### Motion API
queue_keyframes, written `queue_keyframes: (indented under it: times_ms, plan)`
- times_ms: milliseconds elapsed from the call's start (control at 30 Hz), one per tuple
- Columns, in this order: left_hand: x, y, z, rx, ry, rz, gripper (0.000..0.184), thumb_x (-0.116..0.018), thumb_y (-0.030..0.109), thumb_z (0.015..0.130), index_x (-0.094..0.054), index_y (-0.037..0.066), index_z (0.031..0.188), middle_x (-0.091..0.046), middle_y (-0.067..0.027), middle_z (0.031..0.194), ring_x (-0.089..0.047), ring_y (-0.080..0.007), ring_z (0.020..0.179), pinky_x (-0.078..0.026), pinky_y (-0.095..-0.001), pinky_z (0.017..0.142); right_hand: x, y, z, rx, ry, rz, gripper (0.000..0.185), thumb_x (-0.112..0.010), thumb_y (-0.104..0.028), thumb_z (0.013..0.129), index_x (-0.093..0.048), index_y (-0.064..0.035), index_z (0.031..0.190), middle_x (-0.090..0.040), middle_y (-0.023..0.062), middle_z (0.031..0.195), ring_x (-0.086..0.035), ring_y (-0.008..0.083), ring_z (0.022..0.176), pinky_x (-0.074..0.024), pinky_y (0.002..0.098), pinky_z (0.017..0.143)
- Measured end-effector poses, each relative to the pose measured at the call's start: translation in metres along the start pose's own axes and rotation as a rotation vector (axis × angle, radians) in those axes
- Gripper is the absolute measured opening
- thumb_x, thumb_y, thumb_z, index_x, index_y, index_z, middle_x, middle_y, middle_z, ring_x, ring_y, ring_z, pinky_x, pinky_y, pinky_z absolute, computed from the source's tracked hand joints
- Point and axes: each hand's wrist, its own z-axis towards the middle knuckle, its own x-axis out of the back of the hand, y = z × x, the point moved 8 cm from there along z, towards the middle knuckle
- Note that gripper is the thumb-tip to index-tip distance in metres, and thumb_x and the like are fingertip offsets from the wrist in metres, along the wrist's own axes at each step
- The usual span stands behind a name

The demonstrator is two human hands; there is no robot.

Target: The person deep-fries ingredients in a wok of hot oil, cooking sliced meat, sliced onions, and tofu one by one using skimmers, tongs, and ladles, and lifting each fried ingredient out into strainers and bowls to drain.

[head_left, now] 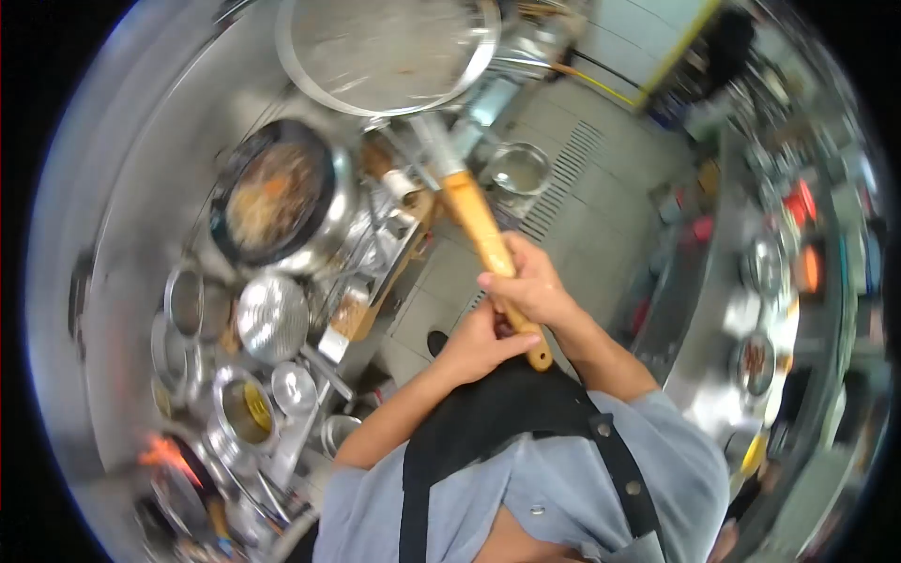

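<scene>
Both of my hands are wrapped round one long wooden handle [474, 211]. My right hand [530, 281] grips it higher up, while my left hand [486, 345] holds it lower, near the end with a small hole. The handle's metal shaft leads up to a large round strainer or pan [389, 52] at the top, its contents blurred and pale. Left of the handle, a dark wok [333, 202] on the stove holds brownish food with pale and orange pieces [272, 197].
A perforated ladle [272, 317], a pot with yellow contents [246, 411] and a pan beside flames [174, 455] are at the left. A metal bowl [519, 169] is near the floor drain [560, 178]. A long counter [699, 347] with dishes runs along the right.
</scene>
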Motion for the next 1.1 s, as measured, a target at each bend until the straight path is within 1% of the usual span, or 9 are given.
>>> queue_keyframes:
  times_ms: [133, 267, 400, 533, 667, 800, 900, 1000, 1100]
  plan:
    - [-0.005, -0.003, 0.004, -0.043, -0.181, -0.010, 0.051, -0.073, 0.008, 0.091, -0.047, -0.001, 0.134, -0.061, -0.0094, 0.121, -0.063, -0.0176, 0.110, -0.050, -0.0332, 0.098, 0.017, -0.002, -0.021, 0.036, 0.049, 0.025, 0.039, -0.079, -0.011, 0.085, -0.056, -0.0025, 0.115, -0.058, 0.0008, 0.086, -0.055, 0.0069, 0.069, -0.0472, 0.0253, 0.059]
    - [-0.027, -0.001, 0.024, -0.016, -0.261, 0.148, 0.047, -0.073, 0.004, 0.089, -0.053, -0.001, 0.131, -0.068, -0.0130, 0.117, -0.066, -0.0192, 0.106, -0.052, -0.0326, 0.095, 0.085, 0.003, -0.093, 0.106, 0.313, -0.046, 0.038, -0.078, -0.014, 0.084, -0.057, -0.0021, 0.114, -0.059, 0.0017, 0.088, -0.056, 0.0082, 0.072, -0.0481, 0.0257, 0.062]
    - [-0.083, 0.051, 0.072, -0.350, -0.216, 0.465, 0.035, -0.074, 0.002, 0.086, -0.063, 0.000, 0.119, -0.070, -0.0121, 0.110, -0.068, -0.0155, 0.088, -0.056, -0.0315, 0.079, 0.153, 0.010, -0.205, 0.073, 0.677, -0.024, 0.040, -0.078, -0.016, 0.084, -0.056, 0.0001, 0.113, -0.059, 0.0037, 0.086, -0.058, 0.0108, 0.070, -0.0494, 0.0283, 0.061]
    - [-0.231, 0.133, 0.104, -0.792, -0.393, 0.721, 0.030, -0.073, 0.004, 0.084, -0.067, 0.002, 0.113, -0.066, -0.0079, 0.096, -0.063, -0.0178, 0.078, -0.052, -0.0289, 0.072, 0.201, 0.023, -0.314, 0.002, 0.993, 0.020, 0.040, -0.077, -0.015, 0.083, -0.055, 0.0006, 0.112, -0.058, 0.0045, 0.082, -0.059, 0.0132, 0.064, -0.0499, 0.0314, 0.059]
    - [-0.410, 0.147, 0.143, -1.241, -0.457, 1.003, 0.028, -0.074, 0.014, 0.082, -0.069, 0.003, 0.108, -0.067, -0.0133, 0.097, -0.066, -0.0308, 0.088, -0.052, -0.0414, 0.078, 0.239, 0.039, -0.398, 0.070, 1.249, -0.102, 0.037, -0.075, -0.014, 0.083, -0.055, 0.0008, 0.109, -0.057, 0.0043, 0.079, -0.060, 0.0138, 0.062, -0.0497, 0.0313, 0.058]
    - [-0.563, 0.092, 0.224, -1.293, -0.398, 1.460, 0.026, -0.063, 0.017, 0.086, -0.070, 0.006, 0.108, -0.069, -0.0138, 0.105, -0.065, -0.0320, 0.094, -0.048, -0.0424, 0.082, 0.258, 0.053, -0.444, 0.044, 1.280, -0.008, 0.038, -0.075, -0.016, 0.083, -0.054, 0.0023, 0.108, -0.057, 0.0057, 0.078, -0.060, 0.0139, 0.063, -0.0503, 0.0319, 0.059]
    - [-0.633, 0.046, 0.257, -1.255, -0.374, 1.715, 0.022, -0.061, 0.021, 0.088, -0.070, 0.004, 0.099, -0.070, -0.0115, 0.096, -0.066, -0.0314, 0.098, -0.049, -0.0436, 0.084, 0.271, 0.054, -0.472, 0.122, 1.306, 0.021, 0.046, -0.075, -0.019, 0.082, -0.054, 0.0053, 0.115, -0.059, 0.0085, 0.079, -0.061, 0.0149, 0.065, -0.0502, 0.0322, 0.061]
    - [-0.672, 0.026, 0.261, -1.458, -0.283, 1.545, 0.027, -0.054, 0.017, 0.090, -0.070, 0.007, 0.109, -0.072, -0.0111, 0.103, -0.065, -0.0328, 0.104, -0.050, -0.0462, 0.089, 0.290, 0.063, -0.495, 0.085, 1.365, -0.158, 0.048, -0.073, -0.014, 0.085, -0.051, 0.0036, 0.123, -0.058, 0.0050, 0.079, -0.060, 0.0130, 0.063, -0.0493, 0.0286, 0.058]
    - [-0.707, 0.029, 0.274, -0.832, -0.713, 1.140, 0.040, -0.053, 0.014, 0.089, -0.066, 0.013, 0.127, -0.070, -0.0123, 0.117, -0.063, -0.0338, 0.112, -0.050, -0.0472, 0.093, 0.308, 0.069, -0.502, 0.176, 1.286, 0.070, 0.049, -0.073, -0.015, 0.085, -0.050, 0.0041, 0.124, -0.059, 0.0053, 0.080, -0.060, 0.0131, 0.061, -0.0497, 0.0286, 0.056]
